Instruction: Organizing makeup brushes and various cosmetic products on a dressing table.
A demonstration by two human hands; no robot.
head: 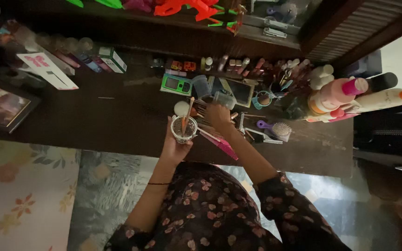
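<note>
Left hand: left hand [175, 145] sits at centre frame, forearm rising from the lower centre, wrist bent back, fingers wrapped round a cup [184, 129] from below and behind.
Left grip: closed on the cup; the cup is lifted just over the near edge of the table [108, 125].
Cup: small, clear, patterned, upright, centre of frame; an orange-handled brush [188, 111] stands in it, tilted up and slightly right.
Right hand: right hand [218, 116] lies just right of the cup, arm stretched from lower right, elbow low, back of hand toward the camera, fingers curled down into a pile of brushes [205, 104].
Right grip: fingers bent and closed among the brush handles; cannot tell which one, if any, it has hold of.
Near the hands: a pale round puff [181, 108] just above the cup; a pink comb [224, 146] under the right wrist; a purple hairbrush [275, 128] to the right.
Table, upper centre: green box [176, 84], a small dark mirror [239, 90], rows of lipsticks [238, 64].
Right of frame: tall pink and white bottles [345, 95], packed close together.
Upper left: white card [47, 69] with pink print, small boxes [112, 59] behind it.
Left edge: framed picture [1, 106] lying on the table.
Sleeve: dark floral sleeve [275, 190] covers the right upper arm; left wrist wears a thin thread band [158, 183].
Floor: floral mat [24, 200] at lower left.
</note>
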